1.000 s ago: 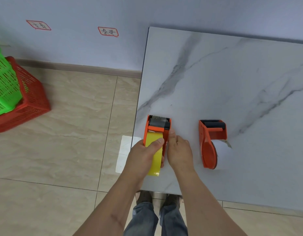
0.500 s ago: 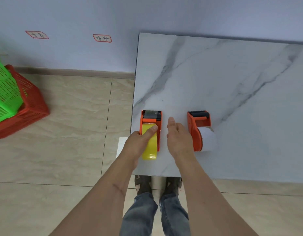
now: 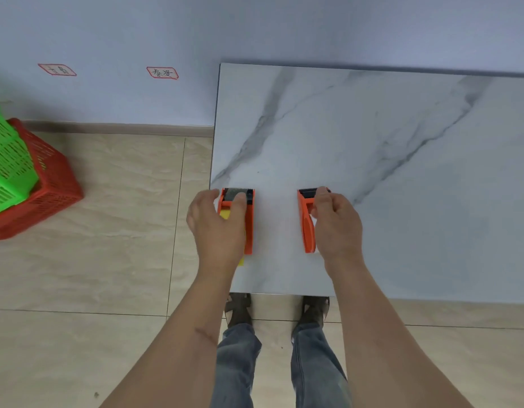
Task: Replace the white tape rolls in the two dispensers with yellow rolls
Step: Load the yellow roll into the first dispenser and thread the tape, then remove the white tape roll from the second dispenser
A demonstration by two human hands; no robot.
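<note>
1. The bench (image 3: pixel 402 201) is the largest thing we see, a marbled slab whose near left corner carries both dispensers; off to the left on the floor stands a red basket (image 3: pixel 46 195) with a green basket (image 3: pixel 7 169) set in it.
2. Our left hand (image 3: pixel 216 228) lies over the left dispenser (image 3: pixel 249 222), fingers curled round its body with the tips up at the cutter end. That is a holding grip, not a wide one.
3. Our right hand (image 3: pixel 337 228) covers the right dispenser (image 3: pixel 306 225) from its outer side, thumb and fingers bent round the cutter end, so it too holds its dispenser.
4. Both dispensers lie side by side and apart, long axes parallel and running away from us, cutters at the far end, each directly under the hand on its own side.
5. The yellow roll (image 3: pixel 225 214) shows in the left dispenser, so we judge that half done.
6. A sliver of white roll (image 3: pixel 313 221) shows between the right hand and the orange side plate, so we judge that dispenser not yet changed.
7. The coming move turns on this: the white roll sits on the right dispenser's outer side, straight under our right palm, so the right hand is the nearer one to draw it off sideways, away from the plate. No spare yellow roll is in view.
</note>
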